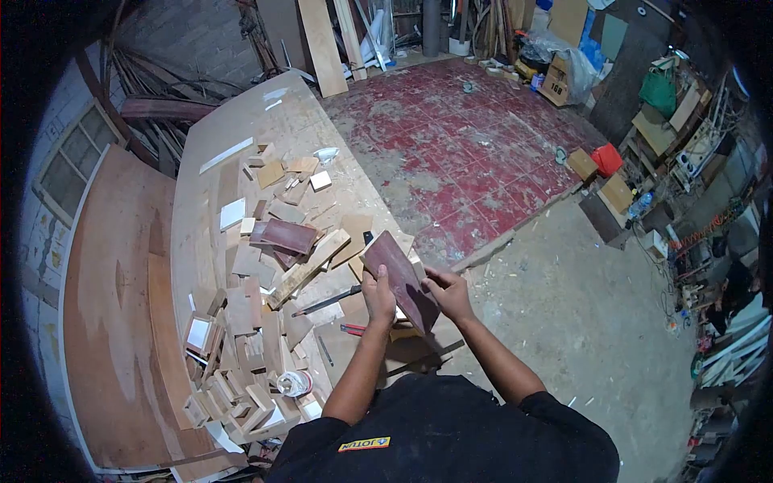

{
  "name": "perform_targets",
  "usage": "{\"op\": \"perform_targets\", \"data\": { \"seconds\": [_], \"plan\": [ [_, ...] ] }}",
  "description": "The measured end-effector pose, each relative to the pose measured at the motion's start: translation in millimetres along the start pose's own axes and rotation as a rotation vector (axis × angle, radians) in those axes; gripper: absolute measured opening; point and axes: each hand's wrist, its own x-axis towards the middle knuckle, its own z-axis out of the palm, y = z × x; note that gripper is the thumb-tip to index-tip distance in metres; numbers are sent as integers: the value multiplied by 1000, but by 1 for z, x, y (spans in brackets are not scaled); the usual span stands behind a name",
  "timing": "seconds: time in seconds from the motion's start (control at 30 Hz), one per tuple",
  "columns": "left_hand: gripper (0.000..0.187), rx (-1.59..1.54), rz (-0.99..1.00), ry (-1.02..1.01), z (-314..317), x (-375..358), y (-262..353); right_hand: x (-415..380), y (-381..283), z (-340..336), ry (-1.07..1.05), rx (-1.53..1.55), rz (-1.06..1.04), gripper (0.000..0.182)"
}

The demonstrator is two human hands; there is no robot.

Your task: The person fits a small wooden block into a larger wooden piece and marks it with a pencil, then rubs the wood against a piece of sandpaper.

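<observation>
A flat, maroon-faced board (398,278) is held tilted in front of my body, over the near edge of the worktable (330,145). My left hand (379,295) grips its left side, thumb lying on the maroon face. On the opposite edge, the fingers of my right hand (448,295) are bent round the board, partly hidden behind it. Similar maroon pieces (288,237) lie on the table among wood offcuts. Close to my left hand are a long dark bar-like tool (328,300), a red-handled tool (353,329) and a pencil (325,351).
Small wooden frames (233,398) and a white tub (294,383) crowd the table's near left. A large curved plywood sheet (113,306) stands left. Red tiled flooring (475,153) lies beyond; a cardboard box (555,80) and cluttered shelving (700,153) are right.
</observation>
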Motion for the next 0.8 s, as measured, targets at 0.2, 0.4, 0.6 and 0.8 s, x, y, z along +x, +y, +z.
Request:
{"op": "perform_targets", "data": {
  "seconds": [0.2, 0.4, 0.6, 0.8],
  "plan": [
    [36, -73, -1, 0, 5, -11, 9, -7, 5, 5, 17, -355, -347, 28],
    [36, 171, -7, -310, 14, -28, -1, 24, -43, 3, 199, -289, -355, 27],
    [35, 9, 54, 59, 15, 9, 10, -30, -5, 10, 78, -336, -215, 27],
    [39, 208, 74, -138, 19, -34, -7, -2, -18, 14, 272, -432, -393, 23]
  ]
}}
